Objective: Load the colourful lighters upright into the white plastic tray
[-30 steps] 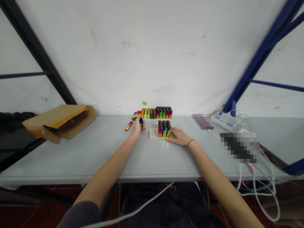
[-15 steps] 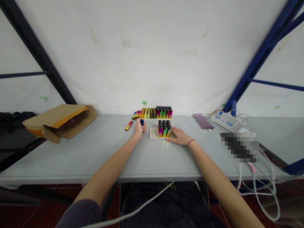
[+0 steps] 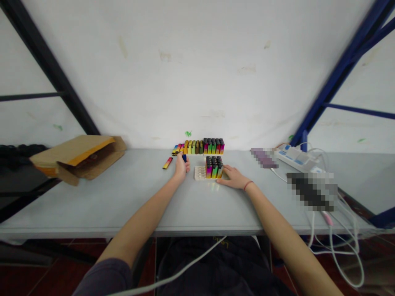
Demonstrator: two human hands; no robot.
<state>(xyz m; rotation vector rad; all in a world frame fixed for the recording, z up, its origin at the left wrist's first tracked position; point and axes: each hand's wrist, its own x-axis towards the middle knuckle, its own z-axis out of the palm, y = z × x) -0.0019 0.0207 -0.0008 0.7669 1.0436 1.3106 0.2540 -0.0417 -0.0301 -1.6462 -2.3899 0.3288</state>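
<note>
My left hand (image 3: 181, 165) is closed around a lighter (image 3: 184, 158), whose dark blue end shows above the fingers; the rest of it is hidden. A white tray (image 3: 200, 173) with round holes lies just right of that hand. Several multicoloured lighters with black tops (image 3: 214, 167) stand upright in its right part, while holes on the left are bare. At the tray's right end, my right hand (image 3: 236, 178) grips it, thumb along the front corner and fingers beside the lighters. One pink-and-yellow lighter (image 3: 167, 163) lies flat to the left of my left hand.
Behind the tray stand rows of black-topped lighters (image 3: 214, 146) and yellow-to-brown lighters (image 3: 193, 146), with several lying beside them (image 3: 177, 149). An opened cardboard box (image 3: 77, 154) sits at left. A power strip (image 3: 296, 156) and white cables (image 3: 331, 246) are at right.
</note>
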